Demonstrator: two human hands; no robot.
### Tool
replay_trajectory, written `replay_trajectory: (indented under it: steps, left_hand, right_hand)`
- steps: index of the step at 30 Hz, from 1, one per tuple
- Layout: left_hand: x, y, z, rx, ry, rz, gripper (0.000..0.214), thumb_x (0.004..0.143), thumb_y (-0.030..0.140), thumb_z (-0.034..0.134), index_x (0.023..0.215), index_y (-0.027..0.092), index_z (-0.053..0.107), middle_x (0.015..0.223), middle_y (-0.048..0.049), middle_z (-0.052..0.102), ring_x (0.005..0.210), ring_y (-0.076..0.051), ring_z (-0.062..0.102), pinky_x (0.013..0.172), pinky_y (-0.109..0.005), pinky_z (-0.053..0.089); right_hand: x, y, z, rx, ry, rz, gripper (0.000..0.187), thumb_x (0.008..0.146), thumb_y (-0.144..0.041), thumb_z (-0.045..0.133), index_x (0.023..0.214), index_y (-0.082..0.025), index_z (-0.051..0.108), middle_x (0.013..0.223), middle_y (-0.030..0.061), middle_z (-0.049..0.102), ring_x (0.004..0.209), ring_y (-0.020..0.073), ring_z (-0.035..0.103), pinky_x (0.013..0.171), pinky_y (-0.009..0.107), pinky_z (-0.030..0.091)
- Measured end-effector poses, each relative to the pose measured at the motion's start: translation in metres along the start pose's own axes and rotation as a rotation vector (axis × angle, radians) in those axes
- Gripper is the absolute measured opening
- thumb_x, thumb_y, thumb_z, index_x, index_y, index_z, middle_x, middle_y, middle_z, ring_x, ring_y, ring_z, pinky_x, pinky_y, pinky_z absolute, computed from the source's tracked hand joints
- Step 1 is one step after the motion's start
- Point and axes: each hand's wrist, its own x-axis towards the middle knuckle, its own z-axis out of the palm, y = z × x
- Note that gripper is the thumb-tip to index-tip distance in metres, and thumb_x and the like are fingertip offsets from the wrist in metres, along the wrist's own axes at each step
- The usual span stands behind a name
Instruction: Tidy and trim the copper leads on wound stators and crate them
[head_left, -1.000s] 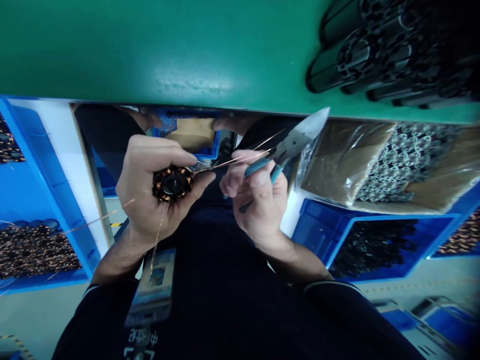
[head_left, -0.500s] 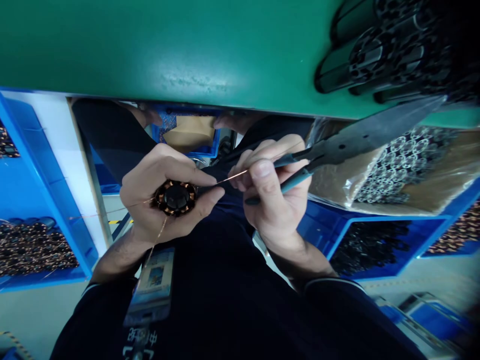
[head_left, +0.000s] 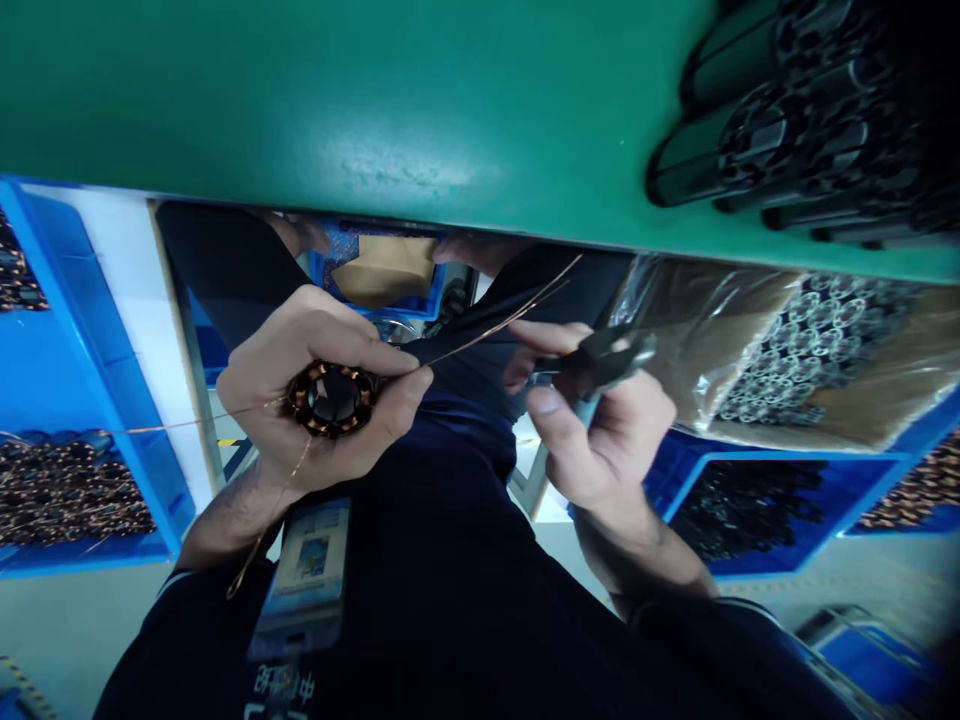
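My left hand grips a round motor stator with copper windings and a black centre, its fingers curled around the rim. Thin copper wires run from the stator toward the upper right, the left and down past my wrist. My right hand holds a pair of pliers apart from the stator. The pliers' head points toward me and hides their jaws, and my fingers cover most of the handles.
A green workbench spans the top, with black cylindrical parts at its right. A plastic-wrapped cardboard box of rings and blue bins of black parts and coils surround me. Another person's dark sleeves lie beyond my hands.
My right hand has moved away from the stator, to the right and down, and the pliers have turned so they look much shorter. The stator stays in my left hand, with its wires more visible.
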Motion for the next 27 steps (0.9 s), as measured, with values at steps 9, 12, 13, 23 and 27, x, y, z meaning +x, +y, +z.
replay_trajectory:
  steps: [9, 12, 13, 23, 27]
  left_hand:
    - [0.0013, 0.0030, 0.0007, -0.037, -0.092, 0.018, 0.021, 0.082, 0.020, 0.096, 0.095, 0.030, 0.082, 0.083, 0.0001, 0.076, 0.066, -0.018, 0.066, 0.057, -0.045, 0.054]
    - [0.0002, 0.0041, 0.0013, -0.051, -0.078, 0.005, 0.019, 0.083, 0.019, 0.094, 0.095, 0.029, 0.082, 0.083, -0.0007, 0.076, 0.067, -0.018, 0.067, 0.058, -0.045, 0.054]
    - [0.0000, 0.0043, 0.0014, -0.047, -0.079, 0.005, 0.019, 0.084, 0.020, 0.093, 0.096, 0.029, 0.082, 0.082, -0.0007, 0.076, 0.067, -0.018, 0.067, 0.058, -0.045, 0.054]
    - [-0.0019, 0.0057, 0.0001, -0.040, -0.087, -0.019, 0.017, 0.089, 0.032, 0.097, 0.097, 0.034, 0.082, 0.082, -0.0001, 0.074, 0.064, -0.020, 0.062, 0.056, -0.047, 0.050]
    - [-0.0052, 0.0063, 0.0012, -0.084, -0.078, -0.032, 0.021, 0.091, 0.037, 0.100, 0.099, 0.032, 0.081, 0.083, 0.0006, 0.072, 0.066, -0.019, 0.059, 0.059, -0.047, 0.049]
  right_hand:
    - [0.0038, -0.0002, 0.0008, 0.046, -0.124, -0.048, 0.049, 0.108, -0.021, 0.072, 0.156, -0.031, 0.075, 0.126, 0.0052, 0.084, 0.104, 0.0240, 0.076, 0.096, 0.042, 0.065]
    - [0.0054, -0.0008, 0.0012, 0.040, -0.102, -0.071, 0.048, 0.108, -0.021, 0.072, 0.154, -0.031, 0.076, 0.132, 0.0061, 0.085, 0.100, 0.0242, 0.076, 0.092, 0.043, 0.066]
    - [0.0053, -0.0009, 0.0009, 0.038, -0.094, -0.077, 0.046, 0.107, -0.020, 0.072, 0.152, -0.030, 0.077, 0.128, 0.0064, 0.085, 0.098, 0.0237, 0.076, 0.089, 0.042, 0.065]
    - [-0.0001, -0.0011, 0.0020, 0.008, -0.042, -0.073, 0.036, 0.105, -0.016, 0.072, 0.138, -0.026, 0.082, 0.108, 0.0030, 0.086, 0.080, 0.0184, 0.072, 0.074, 0.036, 0.062]
    - [0.0002, -0.0035, 0.0033, -0.023, -0.038, -0.044, 0.033, 0.104, -0.016, 0.072, 0.133, -0.026, 0.084, 0.102, 0.0018, 0.087, 0.079, 0.0178, 0.075, 0.070, 0.033, 0.061]
